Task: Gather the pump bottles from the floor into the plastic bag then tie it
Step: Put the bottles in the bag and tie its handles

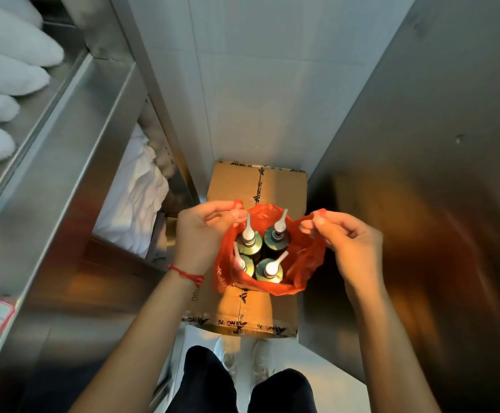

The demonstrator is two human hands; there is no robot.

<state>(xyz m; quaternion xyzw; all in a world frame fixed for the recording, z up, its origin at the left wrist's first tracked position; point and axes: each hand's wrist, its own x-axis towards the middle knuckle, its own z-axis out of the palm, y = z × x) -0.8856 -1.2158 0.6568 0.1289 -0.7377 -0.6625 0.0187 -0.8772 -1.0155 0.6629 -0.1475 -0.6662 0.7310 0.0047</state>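
Four pump bottles (259,253) stand upright, packed close together, inside a red plastic bag (302,263). Their white pump tops stick up and lean toward the far side. The bag's mouth is wide open and its soft rim droops low on the near side.

The left hand (201,234) pinches the bag's left handle between thumb and fingers. The right hand (350,242) pinches the right handle the same way. The hands are pulled apart, so the top edge of the bag is stretched between them. A red string (187,274) is tied round the left wrist.

The bag sits on top of a closed cardboard box (257,186) sealed with printed tape. The box fills almost all the floor between a shiny metal shelf (64,162) on the left and a metal wall (421,144) on the right. Little room is left at the sides. White folded cloth (132,201) lies on the lower shelf, close to the left hand. The person's dark trousers (207,383) and white shoes (227,353) are just near the box's front edge.
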